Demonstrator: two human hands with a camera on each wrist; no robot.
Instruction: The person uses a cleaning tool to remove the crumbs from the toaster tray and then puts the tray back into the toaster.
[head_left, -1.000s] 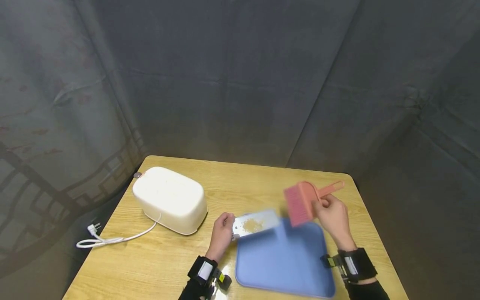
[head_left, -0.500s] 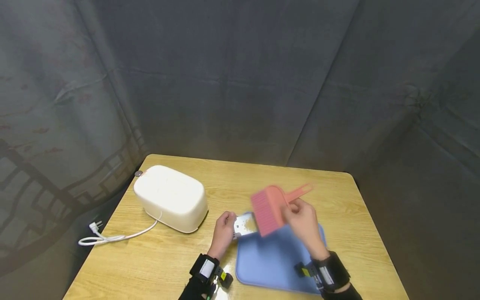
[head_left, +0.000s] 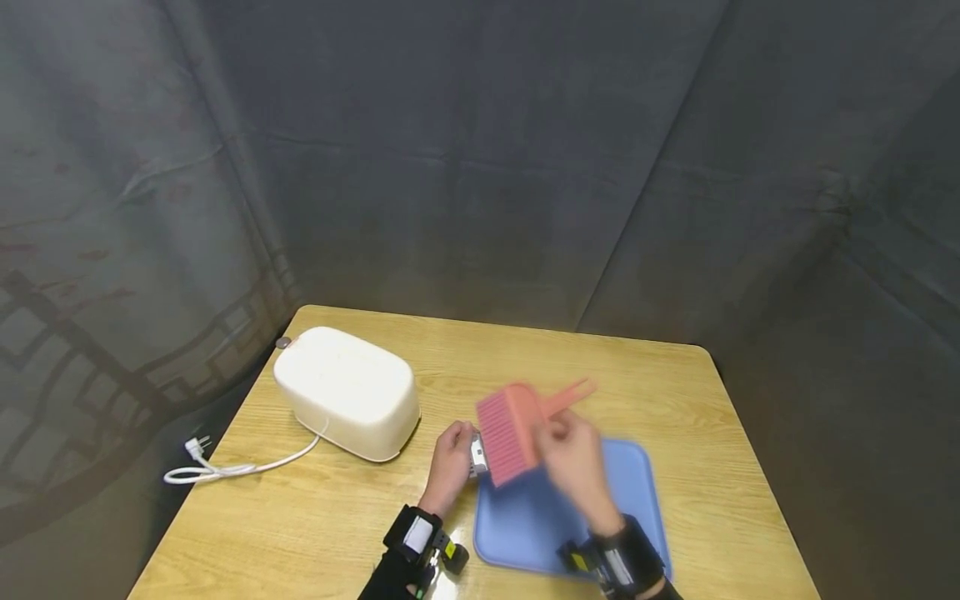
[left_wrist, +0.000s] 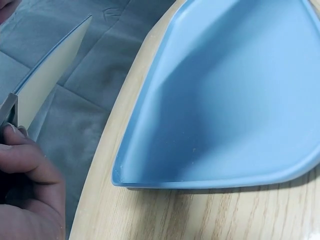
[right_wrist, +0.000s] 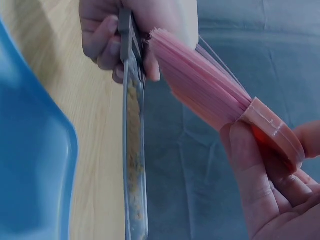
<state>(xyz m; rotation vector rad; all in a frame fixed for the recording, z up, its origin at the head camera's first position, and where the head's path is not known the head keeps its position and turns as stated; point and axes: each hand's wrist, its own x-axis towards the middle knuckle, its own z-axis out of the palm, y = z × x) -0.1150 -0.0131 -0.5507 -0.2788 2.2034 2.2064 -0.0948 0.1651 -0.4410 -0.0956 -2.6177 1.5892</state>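
Observation:
My left hand (head_left: 447,467) grips one end of a thin, flat crumb tray (head_left: 478,455) over the left edge of a blue tray (head_left: 517,533). Tan crumbs lie along the crumb tray's surface in the right wrist view, where it appears nearly edge-on. My right hand (head_left: 576,467) holds a pink hand brush (head_left: 513,429) by its orange-pink body, fingers and thumb pinching it. Its bristles (right_wrist: 200,80) point toward my left hand and hide most of the crumb tray in the head view. A few specks dot the blue tray's floor (left_wrist: 200,135).
A white rounded toaster-like appliance (head_left: 345,387) stands at the left of the wooden table (head_left: 300,525). Its white cord (head_left: 255,469) runs leftward to a plug (head_left: 197,448) near the table's left edge. Grey cloth (head_left: 465,167) hangs behind and around the table.
My right hand has carried the brush leftward over the crumb tray, up close to my left hand, covering the crumbs from the head view. My left hand has stayed nearly still.

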